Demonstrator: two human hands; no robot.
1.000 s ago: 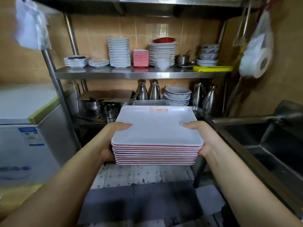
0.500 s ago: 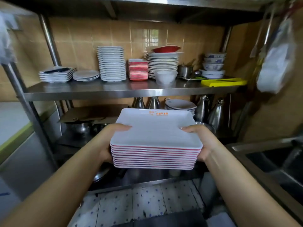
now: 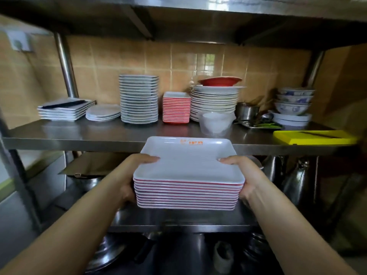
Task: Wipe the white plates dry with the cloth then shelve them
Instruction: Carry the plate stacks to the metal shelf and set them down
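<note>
With thumbs laid over the top rim and fingers curled out of sight beneath, a stack of white plates (image 3: 188, 171) with red edges is gripped at its two sides by the left hand (image 3: 127, 175) and the right hand (image 3: 246, 175). The stack is held level in the air, just in front of the steel shelf (image 3: 79, 135), where a small red-edged stack (image 3: 176, 108) and a clear bowl (image 3: 216, 123) are seen.
</note>
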